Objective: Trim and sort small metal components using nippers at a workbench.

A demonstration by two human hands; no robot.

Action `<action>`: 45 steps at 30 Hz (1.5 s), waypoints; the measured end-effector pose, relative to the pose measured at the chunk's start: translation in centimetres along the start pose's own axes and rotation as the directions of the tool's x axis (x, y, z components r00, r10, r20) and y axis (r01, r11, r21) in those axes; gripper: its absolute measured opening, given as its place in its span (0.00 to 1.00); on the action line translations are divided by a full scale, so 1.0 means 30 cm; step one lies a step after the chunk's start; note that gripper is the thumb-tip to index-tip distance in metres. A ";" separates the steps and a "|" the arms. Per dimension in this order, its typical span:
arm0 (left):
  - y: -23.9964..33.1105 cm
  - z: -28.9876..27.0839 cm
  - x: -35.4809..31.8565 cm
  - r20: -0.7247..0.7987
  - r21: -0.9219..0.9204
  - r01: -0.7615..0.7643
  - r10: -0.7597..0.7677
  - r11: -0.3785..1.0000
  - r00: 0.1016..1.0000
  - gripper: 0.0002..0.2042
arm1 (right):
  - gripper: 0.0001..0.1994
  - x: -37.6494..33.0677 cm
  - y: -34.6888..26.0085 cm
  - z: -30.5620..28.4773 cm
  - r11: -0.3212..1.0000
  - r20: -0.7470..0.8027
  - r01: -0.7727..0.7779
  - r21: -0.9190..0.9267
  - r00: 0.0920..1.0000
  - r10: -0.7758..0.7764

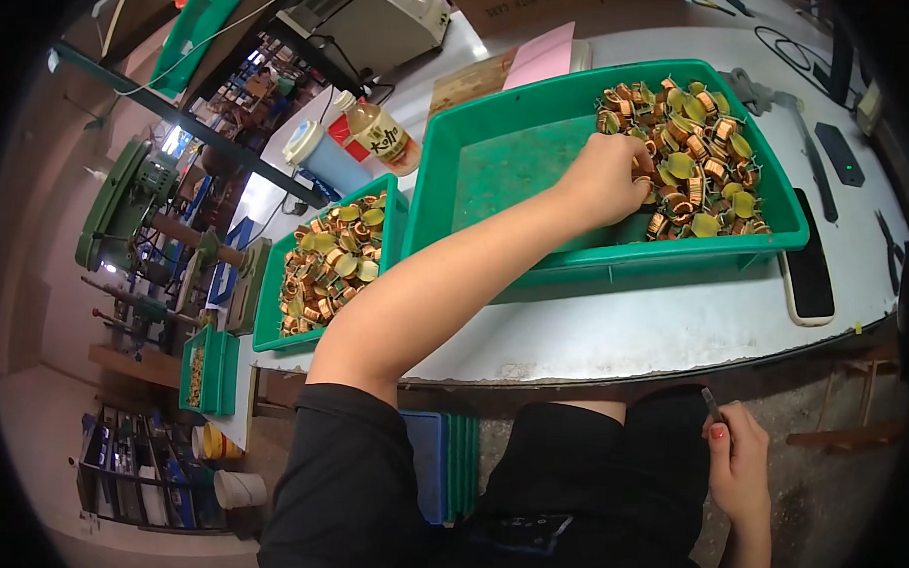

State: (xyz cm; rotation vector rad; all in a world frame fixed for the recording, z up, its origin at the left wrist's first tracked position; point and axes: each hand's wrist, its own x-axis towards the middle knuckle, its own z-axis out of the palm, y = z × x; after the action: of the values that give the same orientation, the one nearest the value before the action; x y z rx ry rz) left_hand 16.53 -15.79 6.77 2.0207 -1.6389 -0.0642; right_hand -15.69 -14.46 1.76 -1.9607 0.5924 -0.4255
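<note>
Left hand point(606, 179) closes on a copper coil point(646, 177) in the green tray point(499, 155) — a snagged neighbour might spill. Right hand point(737, 456) pinches a small tool point(712, 404), off the desk.

Left hand point(606, 179) reaches into big green tray point(499, 155), fingers on copper coils point(694, 157). Right hand point(739, 459) by lap, pinching small metal tool point(712, 403). 2nd coil tray point(273, 328) left.

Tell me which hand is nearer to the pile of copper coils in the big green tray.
Left. The left hand reaches into the big green tray and touches the pile of copper coils. The right hand is down by the lap, off the table, holding a small tool.
</note>
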 end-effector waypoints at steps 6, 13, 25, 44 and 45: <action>0.030 -0.122 -0.076 0.202 -0.767 0.371 -0.351 0.523 0.914 0.11 | 0.08 -0.026 0.018 -0.004 1.000 -0.016 0.000 0.006 1.000 0.000; 0.249 -0.118 -0.353 0.259 -0.878 0.107 -0.275 -0.466 0.926 0.17 | 0.10 -0.033 0.023 0.015 0.993 -0.008 -0.069 0.100 0.998 0.070; 0.349 0.038 -0.579 0.559 -0.692 0.477 0.015 -0.541 0.829 0.21 | 0.11 -0.057 -0.012 0.031 0.993 0.009 -0.080 0.092 0.997 0.080; 0.356 0.139 -0.650 0.482 -0.796 0.377 -0.120 -0.473 0.868 0.27 | 0.11 -0.121 -0.014 0.001 0.887 -0.040 -0.234 0.399 0.961 0.272; 0.365 0.124 -0.650 0.471 -0.820 0.361 -0.166 -0.444 0.866 0.28 | 0.10 -0.132 -0.020 -0.027 0.938 0.038 -0.279 0.205 0.960 0.277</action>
State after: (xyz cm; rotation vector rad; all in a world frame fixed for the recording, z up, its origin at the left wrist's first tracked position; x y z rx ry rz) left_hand 0.26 -0.54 2.66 0.7270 -0.2810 -1.3719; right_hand -19.22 -12.55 2.49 -1.6482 0.7759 -0.2891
